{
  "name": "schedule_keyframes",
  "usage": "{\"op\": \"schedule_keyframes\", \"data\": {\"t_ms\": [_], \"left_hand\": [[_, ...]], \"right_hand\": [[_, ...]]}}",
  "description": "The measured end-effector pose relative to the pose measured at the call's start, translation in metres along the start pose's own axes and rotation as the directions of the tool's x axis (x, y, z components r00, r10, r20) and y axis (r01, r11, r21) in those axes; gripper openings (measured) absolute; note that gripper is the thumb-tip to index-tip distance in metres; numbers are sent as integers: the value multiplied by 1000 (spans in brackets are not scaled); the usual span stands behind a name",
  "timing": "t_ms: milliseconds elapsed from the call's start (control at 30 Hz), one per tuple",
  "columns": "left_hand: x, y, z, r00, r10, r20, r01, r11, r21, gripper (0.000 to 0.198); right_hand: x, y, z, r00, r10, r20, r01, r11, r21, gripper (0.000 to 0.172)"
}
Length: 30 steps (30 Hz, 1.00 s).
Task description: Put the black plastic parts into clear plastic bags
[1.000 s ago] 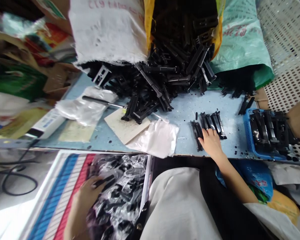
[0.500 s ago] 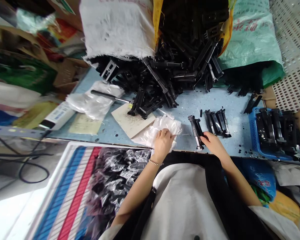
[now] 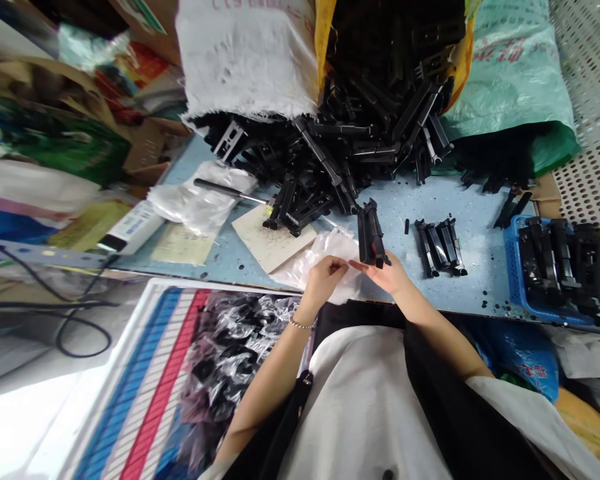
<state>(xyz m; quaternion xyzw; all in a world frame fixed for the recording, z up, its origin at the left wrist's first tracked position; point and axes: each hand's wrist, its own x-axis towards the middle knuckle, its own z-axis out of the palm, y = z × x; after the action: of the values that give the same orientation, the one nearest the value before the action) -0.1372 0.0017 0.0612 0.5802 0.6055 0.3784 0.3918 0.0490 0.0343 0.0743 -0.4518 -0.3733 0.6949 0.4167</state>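
My right hand [image 3: 386, 273] holds a long black plastic part [image 3: 371, 233], which stands up from the fingers over the front of the bench. Its fingertips reach left toward my left hand [image 3: 324, 280]. That hand is closed in a pinch at the edge of the clear plastic bags [image 3: 337, 247]; the thin film between the fingertips is hard to make out. To the right, several similar black parts [image 3: 439, 248] lie side by side on the blue bench. A heap of black parts [image 3: 325, 160] spills from a white woven sack [image 3: 250, 60] behind the hands.
Left of the bags are a beige board [image 3: 267, 243], a screwdriver [image 3: 220, 188] and more clear plastic [image 3: 195, 207]. A blue basket [image 3: 515, 267] of black parts stands at the right, near a green sack [image 3: 515, 73]. Below the bench edge sits a striped crate [image 3: 145, 387] with bagged parts.
My right hand has lifted the black part off the bench and brought it left. My left hand, earlier resting on the plastic bags, is now pinched beside the right fingertips.
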Motion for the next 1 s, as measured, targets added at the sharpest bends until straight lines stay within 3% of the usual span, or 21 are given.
{"op": "schedule_keyframes", "data": {"t_ms": [67, 133, 200, 300, 367, 467, 500, 533, 600, 667, 767, 900, 1000], "left_hand": [[-5, 1, -6, 996, 85, -12, -84, 992, 89, 14], [-8, 1, -14, 973, 227, 32, -227, 935, 273, 26], [-7, 0, -18, 948, 308, 80, -313, 853, 418, 36], [1, -2, -19, 941, 334, 49, -323, 850, 417, 43], [7, -2, -18, 937, 349, 28, -338, 880, 335, 48], [7, 2, -15, 918, 394, 38, -389, 881, 270, 58], [3, 5, -13, 908, 417, 47, -413, 869, 273, 61], [-2, 10, -11, 893, 445, 65, -444, 852, 278, 63], [-17, 20, -6, 853, 505, 127, -520, 811, 266, 67], [-33, 30, -2, 814, 546, 198, -579, 788, 210, 71], [-49, 38, 2, 815, 520, 258, -559, 821, 113, 77], [-49, 31, 4, 839, 490, 235, -522, 848, 96, 82], [-44, 21, 7, 884, 460, 85, -468, 874, 133, 58]], "right_hand": [[7, 6, 0, 998, -13, -59, 1, 979, -206, 30], [4, 7, -6, 997, -6, -81, -19, 955, -296, 32], [-10, 2, -15, 997, 34, -72, -53, 960, -276, 34], [-41, -8, -30, 980, 195, 35, -187, 970, -157, 39], [-61, -10, -36, 918, 356, 176, -348, 934, -78, 40], [-73, -3, -34, 759, 540, 363, -588, 808, 28, 40], [-71, 1, -31, 726, 558, 402, -634, 770, 75, 39], [-67, 5, -28, 724, 552, 414, -645, 754, 124, 38], [-55, 10, -19, 780, 502, 374, -593, 785, 183, 35], [-44, 12, -11, 878, 408, 249, -449, 883, 135, 34], [-40, 7, -1, 973, 219, 77, -215, 975, -58, 32], [-50, -1, 2, 996, 14, 91, 24, 917, -399, 25], [-51, 3, -2, 991, -44, 128, 97, 890, -445, 26]]}}
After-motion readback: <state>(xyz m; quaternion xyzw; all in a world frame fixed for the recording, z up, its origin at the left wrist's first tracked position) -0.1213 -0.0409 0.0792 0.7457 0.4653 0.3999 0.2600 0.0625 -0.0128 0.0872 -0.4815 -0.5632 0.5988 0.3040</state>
